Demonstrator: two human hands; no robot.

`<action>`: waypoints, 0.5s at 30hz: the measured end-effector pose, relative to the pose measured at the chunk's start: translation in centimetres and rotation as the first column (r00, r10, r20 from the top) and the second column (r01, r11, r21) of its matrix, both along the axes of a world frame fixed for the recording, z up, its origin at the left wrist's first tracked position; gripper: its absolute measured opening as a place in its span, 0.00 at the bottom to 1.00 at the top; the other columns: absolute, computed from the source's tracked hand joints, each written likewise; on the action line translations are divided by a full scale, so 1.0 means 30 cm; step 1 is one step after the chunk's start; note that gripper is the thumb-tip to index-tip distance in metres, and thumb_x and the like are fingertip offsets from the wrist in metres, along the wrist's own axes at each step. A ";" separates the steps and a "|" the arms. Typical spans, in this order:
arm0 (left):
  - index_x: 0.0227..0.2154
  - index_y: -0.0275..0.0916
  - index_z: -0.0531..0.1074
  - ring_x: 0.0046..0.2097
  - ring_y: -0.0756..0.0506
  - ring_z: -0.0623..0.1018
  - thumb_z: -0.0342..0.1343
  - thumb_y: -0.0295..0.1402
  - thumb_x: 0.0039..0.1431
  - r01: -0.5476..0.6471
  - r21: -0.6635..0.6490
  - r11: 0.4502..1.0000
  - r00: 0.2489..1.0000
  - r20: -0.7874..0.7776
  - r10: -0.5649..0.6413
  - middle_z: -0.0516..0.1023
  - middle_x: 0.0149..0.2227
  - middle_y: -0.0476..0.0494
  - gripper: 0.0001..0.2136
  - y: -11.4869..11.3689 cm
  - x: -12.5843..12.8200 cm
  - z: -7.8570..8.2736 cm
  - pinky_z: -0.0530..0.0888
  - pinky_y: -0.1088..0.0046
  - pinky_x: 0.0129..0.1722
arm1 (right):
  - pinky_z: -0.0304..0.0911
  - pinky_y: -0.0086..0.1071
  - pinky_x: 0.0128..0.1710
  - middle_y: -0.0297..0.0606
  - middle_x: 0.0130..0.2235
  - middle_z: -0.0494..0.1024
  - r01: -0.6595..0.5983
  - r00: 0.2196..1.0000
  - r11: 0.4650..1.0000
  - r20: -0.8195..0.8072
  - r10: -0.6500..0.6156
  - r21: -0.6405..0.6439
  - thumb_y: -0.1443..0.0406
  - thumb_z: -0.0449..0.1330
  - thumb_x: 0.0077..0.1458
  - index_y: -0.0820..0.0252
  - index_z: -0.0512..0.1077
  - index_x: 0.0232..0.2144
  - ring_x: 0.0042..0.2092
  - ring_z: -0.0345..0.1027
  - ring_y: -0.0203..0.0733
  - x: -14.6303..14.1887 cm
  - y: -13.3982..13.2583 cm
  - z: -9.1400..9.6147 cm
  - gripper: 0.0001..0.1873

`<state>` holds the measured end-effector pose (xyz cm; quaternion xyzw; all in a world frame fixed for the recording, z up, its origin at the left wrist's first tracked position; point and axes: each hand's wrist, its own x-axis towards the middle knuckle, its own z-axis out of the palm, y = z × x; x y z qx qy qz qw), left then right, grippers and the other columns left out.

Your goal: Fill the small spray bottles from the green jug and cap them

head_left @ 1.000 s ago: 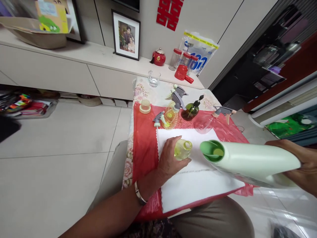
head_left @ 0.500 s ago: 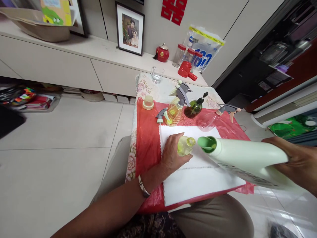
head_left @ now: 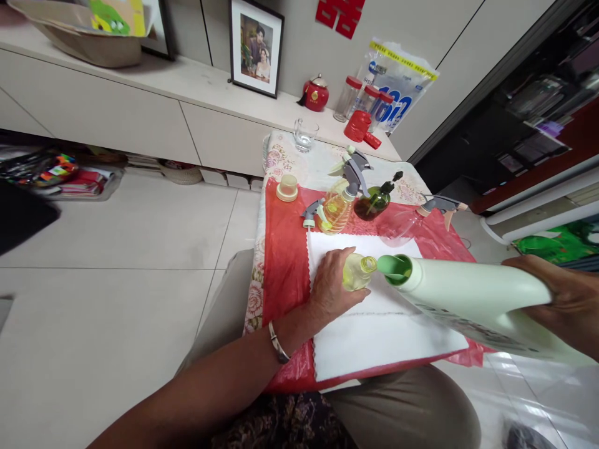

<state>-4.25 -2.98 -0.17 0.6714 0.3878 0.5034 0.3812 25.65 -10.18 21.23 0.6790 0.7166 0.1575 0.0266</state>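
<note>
My left hand (head_left: pixel 331 289) is wrapped round a small yellow-green open bottle (head_left: pixel 358 272) that stands on a white cloth (head_left: pixel 374 330). My right hand (head_left: pixel 564 299) grips the base of a large pale green jug (head_left: pixel 472 300), tilted almost level. The jug's open green spout (head_left: pixel 395 269) sits right beside the small bottle's mouth, nearly touching it.
A small table with a red plastic sheet (head_left: pixel 281 262) carries a yellow spray bottle (head_left: pixel 337 209), a dark green pump bottle (head_left: pixel 372 202), a clear spray bottle (head_left: pixel 421 215), a loose trigger head (head_left: pixel 311 215), a cap (head_left: pixel 287 188) and a glass (head_left: pixel 304 135). A low cabinet (head_left: pixel 140 118) runs behind.
The jug has moved left and its spout has come up against the small bottle's mouth. My left hand keeps its hold on the bottle.
</note>
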 end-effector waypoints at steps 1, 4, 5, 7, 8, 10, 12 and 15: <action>0.59 0.45 0.60 0.58 0.35 0.71 0.69 0.28 0.44 0.004 -0.008 1.000 1.000 -0.002 -0.004 0.70 0.55 0.39 0.38 0.000 -0.001 0.001 0.72 0.49 0.59 | 0.51 0.21 0.15 0.27 0.27 0.73 0.002 1.000 1.000 0.012 -0.002 0.005 0.47 0.58 0.42 0.45 0.75 0.36 0.20 0.66 0.35 0.002 0.002 0.000 0.20; 0.59 0.44 0.60 0.58 0.35 0.71 0.69 0.28 0.45 0.025 -0.024 0.999 1.000 -0.009 -0.026 0.69 0.55 0.38 0.38 0.000 -0.001 0.002 0.71 0.48 0.59 | 0.51 0.21 0.16 0.26 0.27 0.73 -0.019 0.999 1.000 0.032 0.018 0.011 0.48 0.59 0.41 0.44 0.75 0.37 0.21 0.66 0.35 0.014 0.010 0.002 0.20; 0.59 0.44 0.60 0.58 0.35 0.71 0.69 0.28 0.45 0.029 -0.024 0.999 1.000 -0.008 -0.030 0.70 0.56 0.38 0.38 0.000 0.000 0.002 0.71 0.48 0.59 | 0.51 0.21 0.16 0.26 0.27 0.73 -0.025 0.999 1.000 0.036 0.025 0.011 0.48 0.59 0.41 0.44 0.75 0.37 0.21 0.65 0.35 0.019 0.012 0.002 0.20; 0.59 0.43 0.60 0.58 0.34 0.71 0.69 0.28 0.44 0.028 -0.026 0.999 1.000 -0.004 -0.028 0.70 0.56 0.37 0.38 0.001 0.001 0.004 0.72 0.48 0.59 | 0.51 0.21 0.15 0.25 0.27 0.73 -0.038 0.998 0.999 0.046 0.038 -0.001 0.48 0.60 0.39 0.43 0.75 0.37 0.20 0.65 0.34 0.033 0.015 0.003 0.21; 0.59 0.43 0.60 0.58 0.34 0.71 0.70 0.28 0.44 0.025 -0.030 0.999 1.000 -0.004 -0.025 0.70 0.55 0.37 0.38 0.001 0.002 0.006 0.72 0.48 0.59 | 0.50 0.21 0.15 0.26 0.27 0.73 -0.048 0.997 0.999 0.054 0.047 0.003 0.48 0.60 0.39 0.44 0.74 0.37 0.20 0.65 0.35 0.040 0.016 0.003 0.21; 0.58 0.43 0.61 0.58 0.35 0.71 0.70 0.28 0.44 0.017 -0.037 0.999 1.000 -0.008 -0.017 0.70 0.55 0.37 0.38 0.001 0.002 0.009 0.72 0.48 0.58 | 0.50 0.21 0.15 0.26 0.27 0.73 -0.066 0.995 0.997 0.081 0.063 0.030 0.48 0.61 0.40 0.44 0.74 0.37 0.20 0.64 0.35 0.055 0.016 0.000 0.20; 0.58 0.44 0.61 0.58 0.35 0.71 0.70 0.28 0.43 0.015 -0.037 0.999 1.000 -0.010 -0.016 0.70 0.55 0.38 0.38 0.001 0.002 0.011 0.72 0.49 0.58 | 0.50 0.21 0.15 0.25 0.28 0.73 -0.090 0.990 0.995 0.108 0.085 0.041 0.48 0.60 0.40 0.44 0.74 0.38 0.20 0.64 0.35 0.064 0.014 -0.004 0.21; 0.58 0.46 0.61 0.57 0.35 0.72 0.70 0.28 0.44 0.021 -0.039 0.999 1.000 -0.010 -0.022 0.70 0.54 0.39 0.38 0.001 0.001 0.011 0.72 0.49 0.59 | 0.49 0.21 0.15 0.24 0.28 0.73 -0.101 0.988 0.993 0.121 0.093 0.054 0.47 0.60 0.42 0.43 0.74 0.38 0.20 0.64 0.35 0.064 0.015 -0.005 0.20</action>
